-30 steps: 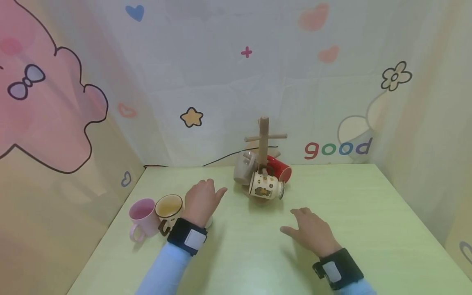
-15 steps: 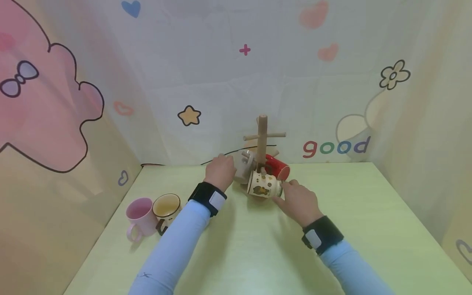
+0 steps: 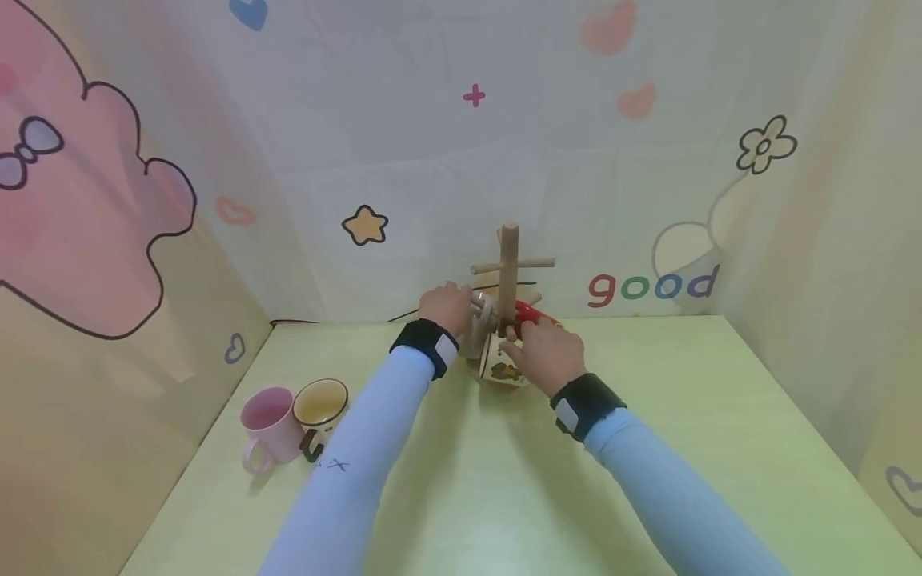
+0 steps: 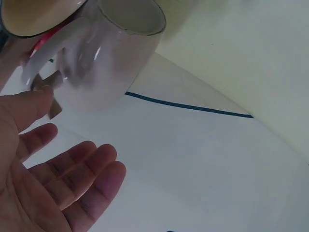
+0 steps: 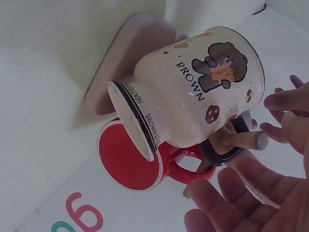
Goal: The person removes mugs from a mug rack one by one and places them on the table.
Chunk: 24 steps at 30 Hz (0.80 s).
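Note:
A wooden mug tree (image 3: 509,248) stands at the back of the table with mugs on its lower pegs. My left hand (image 3: 445,310) is beside the white mug (image 4: 116,63); in the left wrist view its fingers are spread and the thumb lies near the handle and a peg end. My right hand (image 3: 551,352) is at the cream bear mug (image 5: 193,92), which hangs sideways by its dark handle on a peg (image 5: 246,140). In the right wrist view the fingers are loosely extended around that peg end, without a visible grip. A red mug (image 5: 128,154) hangs behind.
A pink mug (image 3: 272,428) and a cream mug with a brown handle (image 3: 320,404) stand upright at the table's left. The tree's base (image 5: 120,67) rests on the table. A printed curtain (image 3: 403,96) rises behind the tree.
Both hands have moved forward and inward to the mug tree, the left to the white mug and the right past the bear mug's rim towards its handle. The mugs look unmoved.

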Motion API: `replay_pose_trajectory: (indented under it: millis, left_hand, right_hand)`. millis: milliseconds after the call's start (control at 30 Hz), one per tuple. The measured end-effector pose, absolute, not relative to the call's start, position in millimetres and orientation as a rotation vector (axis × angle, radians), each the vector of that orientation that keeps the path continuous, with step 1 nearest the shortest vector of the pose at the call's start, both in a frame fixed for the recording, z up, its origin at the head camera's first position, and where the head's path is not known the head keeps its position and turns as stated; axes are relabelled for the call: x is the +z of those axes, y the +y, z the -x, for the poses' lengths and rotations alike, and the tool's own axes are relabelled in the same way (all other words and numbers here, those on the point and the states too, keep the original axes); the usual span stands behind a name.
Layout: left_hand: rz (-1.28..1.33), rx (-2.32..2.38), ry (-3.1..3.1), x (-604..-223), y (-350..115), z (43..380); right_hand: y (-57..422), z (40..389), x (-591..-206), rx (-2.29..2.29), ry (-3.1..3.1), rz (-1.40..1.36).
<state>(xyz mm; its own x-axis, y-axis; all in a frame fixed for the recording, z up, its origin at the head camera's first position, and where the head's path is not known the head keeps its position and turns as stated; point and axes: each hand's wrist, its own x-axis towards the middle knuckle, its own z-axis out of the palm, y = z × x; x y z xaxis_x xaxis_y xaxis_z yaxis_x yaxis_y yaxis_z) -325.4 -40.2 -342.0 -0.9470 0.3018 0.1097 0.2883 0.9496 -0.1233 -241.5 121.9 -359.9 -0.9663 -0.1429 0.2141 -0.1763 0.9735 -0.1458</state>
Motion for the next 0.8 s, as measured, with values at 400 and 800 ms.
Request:
replay_pose_trajectory:
  millis: [400,800]
  left_hand:
    - [0.496,0.272,-2.937,-344.3,-28.4,331.9]
    - [0.53,0.369,-2.92,-338.2,-25.9,326.5]
  right_hand:
    - [114.7,256.3,-363.6,0.114,-2.927,-0.235]
    - [108.7,260.5,-365.9,0.008,-2.933,-0.256]
